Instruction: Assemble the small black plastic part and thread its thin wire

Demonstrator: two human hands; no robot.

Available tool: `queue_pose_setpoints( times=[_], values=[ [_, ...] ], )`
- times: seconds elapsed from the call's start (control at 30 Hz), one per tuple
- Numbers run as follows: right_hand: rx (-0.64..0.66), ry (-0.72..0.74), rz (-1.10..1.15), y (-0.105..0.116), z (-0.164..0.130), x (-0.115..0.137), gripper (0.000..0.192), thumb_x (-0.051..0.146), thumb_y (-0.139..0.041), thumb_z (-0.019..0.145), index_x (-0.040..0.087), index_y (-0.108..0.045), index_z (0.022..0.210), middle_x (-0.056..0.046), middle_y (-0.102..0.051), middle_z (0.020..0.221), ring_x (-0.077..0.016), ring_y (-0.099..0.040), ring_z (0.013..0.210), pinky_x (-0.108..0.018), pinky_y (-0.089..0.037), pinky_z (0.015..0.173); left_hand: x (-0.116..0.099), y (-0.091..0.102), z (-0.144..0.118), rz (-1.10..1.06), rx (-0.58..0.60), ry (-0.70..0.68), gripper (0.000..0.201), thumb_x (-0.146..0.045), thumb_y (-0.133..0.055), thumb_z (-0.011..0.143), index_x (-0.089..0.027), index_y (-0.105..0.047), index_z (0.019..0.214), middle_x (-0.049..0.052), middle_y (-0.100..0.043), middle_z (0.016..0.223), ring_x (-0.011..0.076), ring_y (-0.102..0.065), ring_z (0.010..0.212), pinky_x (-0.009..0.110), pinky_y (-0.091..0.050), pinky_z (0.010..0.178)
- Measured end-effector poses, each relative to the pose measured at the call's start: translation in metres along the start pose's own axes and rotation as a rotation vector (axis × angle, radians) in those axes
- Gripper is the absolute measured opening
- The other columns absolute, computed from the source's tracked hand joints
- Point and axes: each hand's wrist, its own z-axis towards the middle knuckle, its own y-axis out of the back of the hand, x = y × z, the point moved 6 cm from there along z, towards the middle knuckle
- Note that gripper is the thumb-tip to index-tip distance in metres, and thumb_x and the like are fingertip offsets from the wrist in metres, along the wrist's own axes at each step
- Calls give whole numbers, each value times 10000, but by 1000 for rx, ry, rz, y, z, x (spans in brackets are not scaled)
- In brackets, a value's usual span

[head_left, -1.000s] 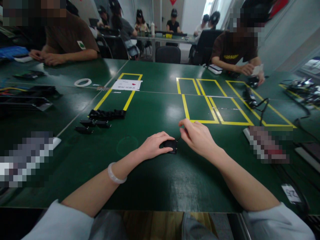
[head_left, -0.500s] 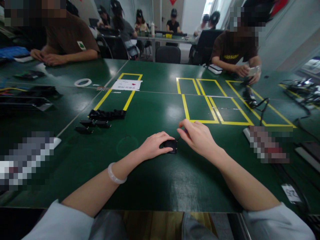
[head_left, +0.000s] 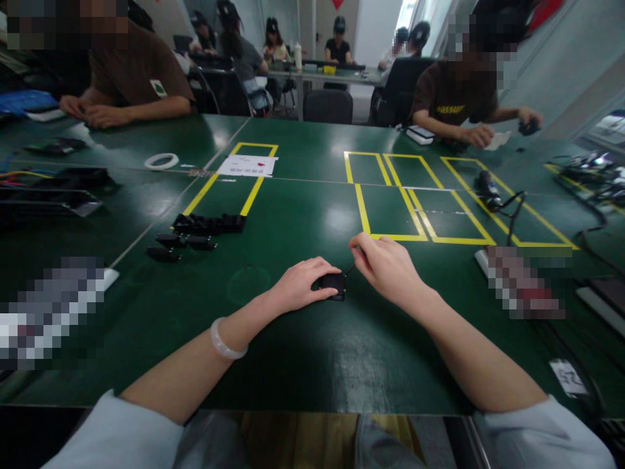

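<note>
My left hand (head_left: 301, 284) rests on the green table (head_left: 303, 352) and pins a small black part (head_left: 334, 285) under its fingertips. My right hand (head_left: 385, 264) sits just to the right of that part, with fingers pinched on a thin dark tool (head_left: 349, 268) whose tip touches the part's upper right corner. A pale bracelet (head_left: 225, 341) circles my left wrist.
A cluster of black parts (head_left: 198, 231) lies to the left. Yellow tape outlines (head_left: 410, 202) mark the table beyond my hands, with a white paper (head_left: 248, 166) and a white ring (head_left: 161, 161). Cables (head_left: 502, 202) run on the right. Other people sit at the far edge.
My hands have barely moved. The person at the far right has stretched one arm out to the right and set a hand down on the table.
</note>
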Motion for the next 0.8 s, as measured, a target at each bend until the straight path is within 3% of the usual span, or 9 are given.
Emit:
queue_pose_setpoints(
  times=[0.27,0.53,0.7,0.8],
  values=[
    [0,20,47,2,0,2,250,321,-343,951,174,-544,969,-26,-661,738,-150,-572,647,-265,-337,682,-2,1,0,15,6,-8,378,-399,-560,884,-238,-548,1225,58,-584,1141,219,-561,1063,332,-452,924],
    [-22,12,59,2,0,2,207,238,-360,922,167,-534,1007,-24,-665,737,-144,-565,631,-265,-334,689,1,-1,-1,14,-6,-2,375,-404,-569,874,-252,-556,1217,56,-584,1135,222,-564,1055,340,-452,923],
    [-6,21,64,3,0,2,285,366,-334,958,175,-545,968,-29,-659,722,-153,-572,646,-270,-334,680,1,-1,-1,11,-11,-9,379,-403,-568,876,-246,-554,1221,55,-588,1128,216,-565,1049,336,-452,925],
    [-2,12,36,1,0,1,274,305,-315,960,171,-553,947,-31,-662,723,-148,-568,626,-271,-335,677,0,0,0,17,-9,-5,376,-403,-569,875,-247,-557,1217,57,-584,1137,217,-565,1051,336,-453,923]
  ],
)
